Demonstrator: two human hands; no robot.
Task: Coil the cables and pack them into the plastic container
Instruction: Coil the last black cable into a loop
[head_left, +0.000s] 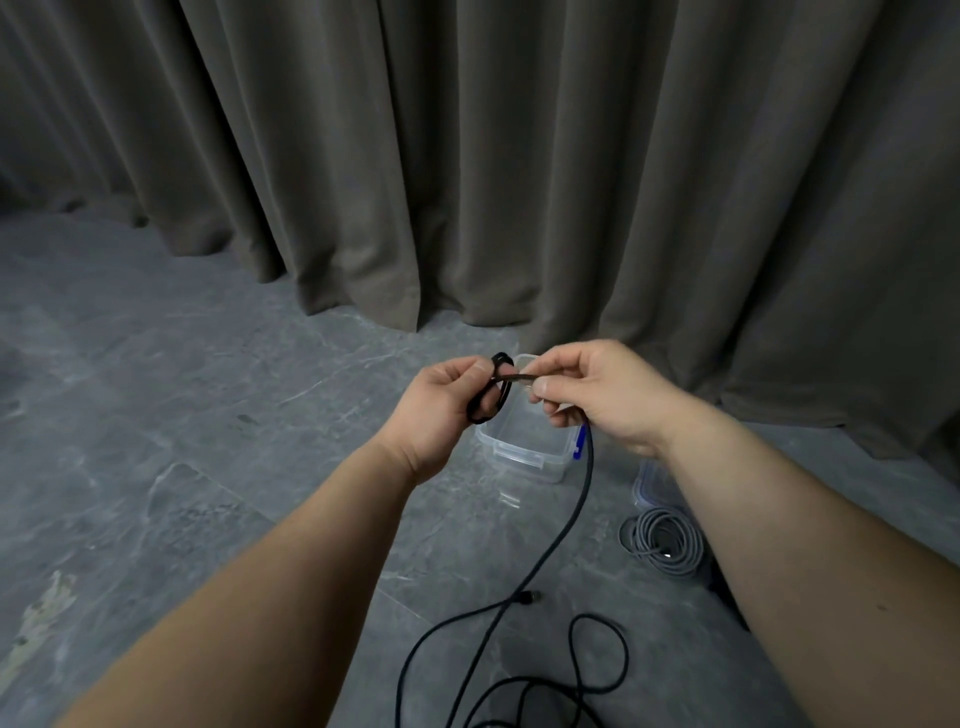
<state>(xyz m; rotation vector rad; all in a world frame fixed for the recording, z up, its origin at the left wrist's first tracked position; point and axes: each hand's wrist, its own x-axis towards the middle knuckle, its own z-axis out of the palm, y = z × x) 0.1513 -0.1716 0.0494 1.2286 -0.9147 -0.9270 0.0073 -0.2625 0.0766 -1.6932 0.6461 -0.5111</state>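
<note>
A long black cable (566, 525) runs from both hands down to the floor, where it lies in loose loops at the bottom of the view. My left hand (441, 410) grips a small coil of that cable. My right hand (597, 395) pinches the cable just right of the coil, and the rest hangs down below it. Under my hands a clear plastic container (524, 452) with blue clips stands open on the floor. A grey cable (662, 540) lies coiled on the floor to the right.
The container's lid (649, 486) lies on the floor to the right, partly hidden by my right forearm. Grey-brown curtains (519, 182) hang across the back and reach the grey stone floor (182, 415).
</note>
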